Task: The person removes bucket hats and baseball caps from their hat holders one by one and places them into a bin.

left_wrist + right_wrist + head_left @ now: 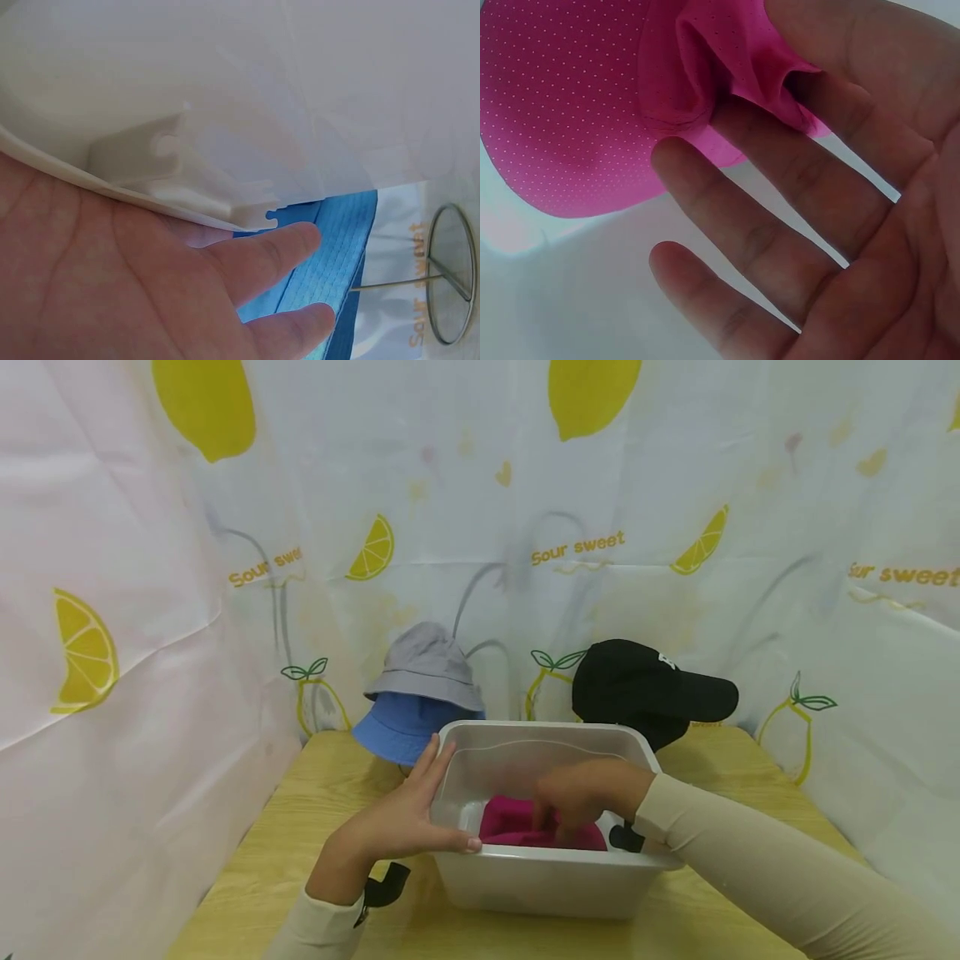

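Inside a white plastic tub [540, 881] lies a bright pink cap [504, 818] of dotted, perforated fabric [562, 105]. My right hand [581, 793] reaches down into the tub and pinches a fold of the cap between thumb and forefinger, the other fingers [757, 240] stretched out beside it. At the tub's near left corner, my left hand [401, 818] rests with its palm against the rim. The left thumb lies along the front rim, while the straight fingers [262, 259] spread along the left side.
Behind the tub on the left, a grey bucket hat [427, 664] sits above a blue bucket hat [397, 727]. A black cap [637, 685] is at the back right, near a wire stand [450, 274] in the left wrist view. All stand on a wooden table [247, 893] before a lemon-print curtain [465, 485].
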The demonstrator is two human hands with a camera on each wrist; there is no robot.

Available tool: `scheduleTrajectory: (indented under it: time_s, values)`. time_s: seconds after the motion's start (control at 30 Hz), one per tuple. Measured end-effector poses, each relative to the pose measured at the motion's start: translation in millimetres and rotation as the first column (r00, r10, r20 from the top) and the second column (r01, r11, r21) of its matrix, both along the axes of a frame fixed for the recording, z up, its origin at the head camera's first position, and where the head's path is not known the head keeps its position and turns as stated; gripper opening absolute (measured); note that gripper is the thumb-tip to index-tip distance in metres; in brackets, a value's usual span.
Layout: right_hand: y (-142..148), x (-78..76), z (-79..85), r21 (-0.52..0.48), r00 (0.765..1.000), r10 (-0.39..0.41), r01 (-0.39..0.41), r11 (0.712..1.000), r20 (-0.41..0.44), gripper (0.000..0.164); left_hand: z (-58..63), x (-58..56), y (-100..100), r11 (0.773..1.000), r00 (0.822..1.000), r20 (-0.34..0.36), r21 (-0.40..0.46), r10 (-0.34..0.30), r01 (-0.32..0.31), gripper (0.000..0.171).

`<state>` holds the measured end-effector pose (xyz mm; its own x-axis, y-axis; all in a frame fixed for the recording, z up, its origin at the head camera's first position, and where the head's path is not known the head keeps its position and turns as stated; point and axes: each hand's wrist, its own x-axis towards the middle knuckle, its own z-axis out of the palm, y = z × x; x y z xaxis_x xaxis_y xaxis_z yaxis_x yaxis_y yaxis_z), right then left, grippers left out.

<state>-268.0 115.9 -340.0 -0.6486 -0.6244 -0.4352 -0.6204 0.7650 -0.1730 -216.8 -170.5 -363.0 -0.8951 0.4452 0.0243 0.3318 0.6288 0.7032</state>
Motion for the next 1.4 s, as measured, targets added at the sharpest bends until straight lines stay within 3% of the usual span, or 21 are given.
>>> scheduleTrajectory:
  time_s: [0.47,0.7,1.0,1.4]
  values:
    - [5.6,3.2,5.7,-0.143,0.995,0.086,-0.091,0.986,-0.042,0.026,-1.1,4.0,1.0,1.0,1.0,-0.011,-0.017,-0.005,0.005,0.133]
    - [9.1,4.8,16.5,-0.159,0.991,0.108,-0.12,0.98,-0.084,0.023,-0.8,-0.2,6.1,0.999,0.999,-0.023,-0.021,-0.027,0.027,0.132]
    - [18.3,-3.6,29.2,-0.198,0.98,0.088,-0.123,0.972,-0.181,0.022,-4.0,-1.5,7.1,1.0,1.0,-0.01,0.001,-0.018,0.018,0.134]
    - [21.6,-0.6,50.2,-0.231,0.957,-0.003,-0.067,0.971,-0.289,0.025,0.3,-0.3,1.5,1.0,1.0,-0.01,0.009,-0.006,0.006,0.132]
